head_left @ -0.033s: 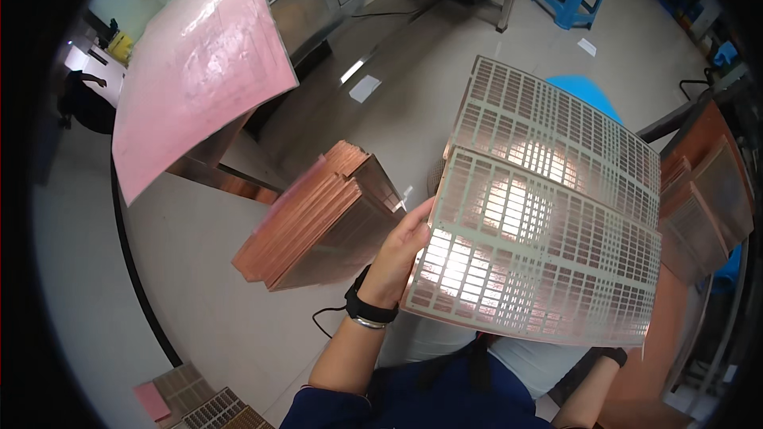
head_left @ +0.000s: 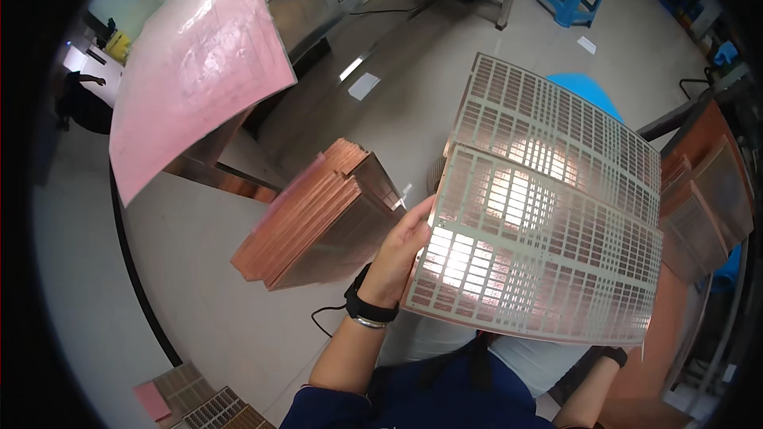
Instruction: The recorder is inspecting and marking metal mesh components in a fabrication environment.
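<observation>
- The gridded panels, seemingly two overlapping sheets, are held up, tilted, in front of the person.
- The left hand is clamped on the panels' left edge.
- The right hand is hidden behind the panels' lower right; only a dark wristband shows below their edge, so I cannot tell its grip.
- The copper-edged stack stands left of the panels.
- A lax left grip could let one sheet slide across the other, perhaps scratching both.
- A leftward swing could knock the panels against the stack, likely denting a corner.
</observation>
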### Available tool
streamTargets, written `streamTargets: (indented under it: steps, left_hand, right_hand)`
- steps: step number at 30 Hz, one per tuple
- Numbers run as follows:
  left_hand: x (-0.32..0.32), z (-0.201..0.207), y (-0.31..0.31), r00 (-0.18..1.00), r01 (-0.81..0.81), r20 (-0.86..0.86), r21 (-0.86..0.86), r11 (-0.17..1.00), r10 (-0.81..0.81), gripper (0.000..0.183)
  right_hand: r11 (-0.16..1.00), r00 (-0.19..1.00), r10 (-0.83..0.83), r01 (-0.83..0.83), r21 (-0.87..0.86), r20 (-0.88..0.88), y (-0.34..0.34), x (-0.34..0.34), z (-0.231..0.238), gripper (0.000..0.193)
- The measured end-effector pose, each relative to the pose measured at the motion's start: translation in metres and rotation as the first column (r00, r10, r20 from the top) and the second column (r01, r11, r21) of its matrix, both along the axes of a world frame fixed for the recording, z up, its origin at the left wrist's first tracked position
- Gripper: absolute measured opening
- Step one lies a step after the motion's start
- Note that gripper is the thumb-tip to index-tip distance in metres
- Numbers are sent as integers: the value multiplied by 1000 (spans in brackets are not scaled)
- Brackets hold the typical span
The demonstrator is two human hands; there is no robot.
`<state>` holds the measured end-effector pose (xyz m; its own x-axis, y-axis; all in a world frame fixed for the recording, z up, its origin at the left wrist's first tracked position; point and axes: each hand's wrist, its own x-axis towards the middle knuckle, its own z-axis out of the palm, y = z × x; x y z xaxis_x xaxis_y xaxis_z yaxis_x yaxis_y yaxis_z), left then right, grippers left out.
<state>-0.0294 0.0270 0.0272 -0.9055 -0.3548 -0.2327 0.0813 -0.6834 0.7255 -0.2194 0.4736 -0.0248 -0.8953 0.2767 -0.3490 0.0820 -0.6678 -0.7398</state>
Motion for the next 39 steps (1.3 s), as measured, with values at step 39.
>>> streamTargets:
  steps: [39]
  left_hand:
    - [5,9,-7,998,1,-67,-100,995,-8,52]
  right_hand:
    - [989,997,-47,56,-139,67,38,22,-25,37]
